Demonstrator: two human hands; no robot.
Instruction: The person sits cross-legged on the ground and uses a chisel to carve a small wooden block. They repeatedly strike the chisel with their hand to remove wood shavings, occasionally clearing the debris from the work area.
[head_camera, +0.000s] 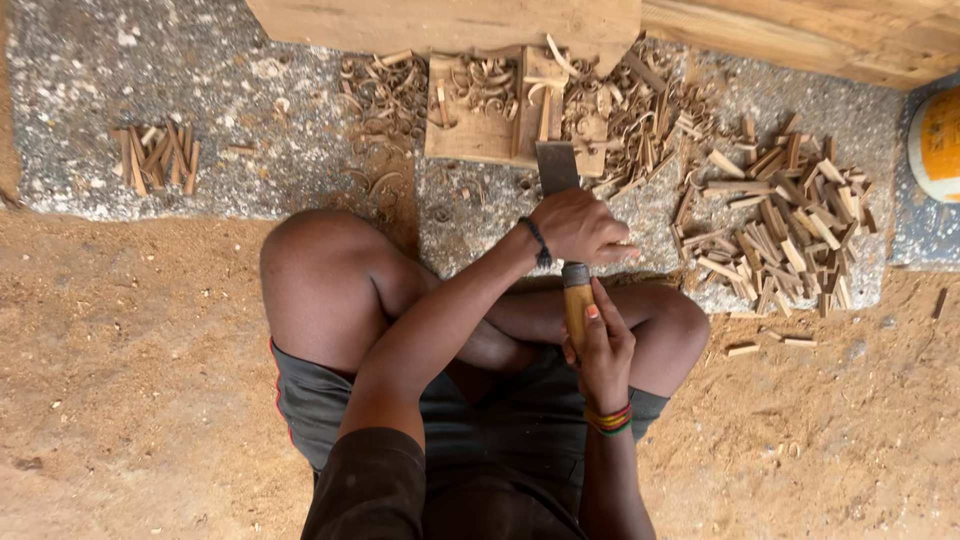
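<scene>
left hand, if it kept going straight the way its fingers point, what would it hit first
The left hand points its fingers toward the pile of cut wood sticks on the stone slab; it would likely meet those first, though depth is unclear.

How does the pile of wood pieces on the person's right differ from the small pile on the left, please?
The right pile is far larger, with pieces scattered at many angles; the left pile is a small cluster, its sticks lying roughly side by side. The right pile lies near the left hand; the left pile lies far off. Both rest on the speckled slab.
</scene>
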